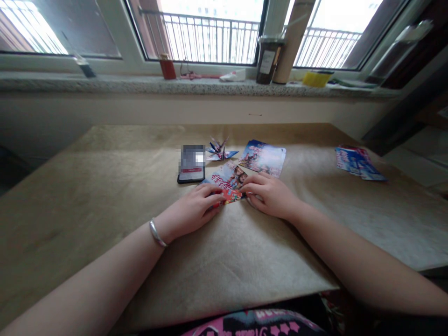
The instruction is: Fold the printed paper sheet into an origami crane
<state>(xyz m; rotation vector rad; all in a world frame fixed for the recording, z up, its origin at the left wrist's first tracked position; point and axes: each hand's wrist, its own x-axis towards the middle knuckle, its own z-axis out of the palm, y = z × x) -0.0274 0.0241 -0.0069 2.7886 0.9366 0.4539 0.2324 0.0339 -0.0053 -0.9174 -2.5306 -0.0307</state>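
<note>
A printed paper sheet [227, 176] lies on the table before me, its near edge turned up into a strip that shows a red-orange patterned side. My left hand [199, 205] grips the strip's left part, with fingers bent over it. At the right end, my right hand [268, 193] pinches the same strip between fingertips and thumb. Some of the sheet is hidden beneath both hands. Just behind it stands a folded paper crane [220, 151] with pointed tips. A phone [191, 175] with a blurred screen sits left of the crane.
A stack of printed sheets [266, 156] lies behind my right hand. More printed sheets [360, 163] are fanned at the table's far right. The table [105, 186] meets the wall below a windowsill [133, 86], which holds a dark jar [269, 63], a cardboard tube [289, 51] and a yellow container [317, 78].
</note>
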